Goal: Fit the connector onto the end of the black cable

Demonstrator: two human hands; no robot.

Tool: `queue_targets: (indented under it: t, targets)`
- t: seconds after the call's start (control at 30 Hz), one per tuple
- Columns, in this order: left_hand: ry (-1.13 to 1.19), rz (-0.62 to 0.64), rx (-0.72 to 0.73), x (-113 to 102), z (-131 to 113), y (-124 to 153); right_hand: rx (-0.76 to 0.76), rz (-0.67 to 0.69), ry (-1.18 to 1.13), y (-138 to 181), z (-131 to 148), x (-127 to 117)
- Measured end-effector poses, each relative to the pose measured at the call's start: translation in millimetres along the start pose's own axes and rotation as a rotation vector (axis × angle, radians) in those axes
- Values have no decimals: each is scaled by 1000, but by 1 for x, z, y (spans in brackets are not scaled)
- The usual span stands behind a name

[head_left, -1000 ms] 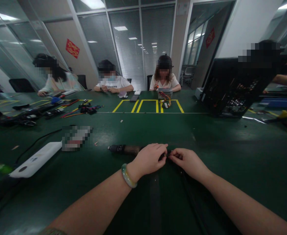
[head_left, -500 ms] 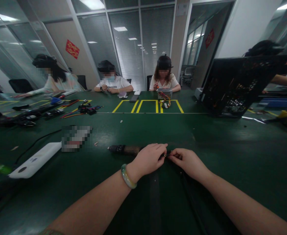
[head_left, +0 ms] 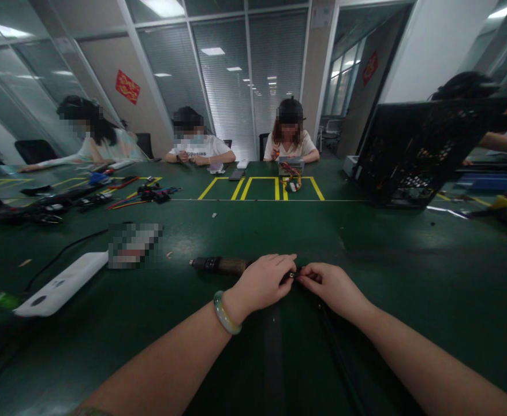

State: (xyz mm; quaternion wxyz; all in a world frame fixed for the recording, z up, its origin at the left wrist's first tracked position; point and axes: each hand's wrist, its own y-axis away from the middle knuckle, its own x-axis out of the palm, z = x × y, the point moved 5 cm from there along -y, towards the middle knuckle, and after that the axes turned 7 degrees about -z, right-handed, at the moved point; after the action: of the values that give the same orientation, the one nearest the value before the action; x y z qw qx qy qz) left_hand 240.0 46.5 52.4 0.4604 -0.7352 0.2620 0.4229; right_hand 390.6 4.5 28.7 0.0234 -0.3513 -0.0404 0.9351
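There's the brown-and-black cylindrical tool, crosswise on the dark-green tabletop, tip leftward — left hand nearer, curled, grip hidden — right hand pinching a small dark piece.

tool: brown — black | tabletop: dark green, yellow-lined | bangle: green — cream

text: none readable; white shirt: lettering blurred; red wall sign: gold markings illegible
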Motion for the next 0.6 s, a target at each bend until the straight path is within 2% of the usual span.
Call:
queue_targets:
  t: [0.6]
  targets:
    - [15,2,-17,2,2,1,1,2,10,0,1,-1]
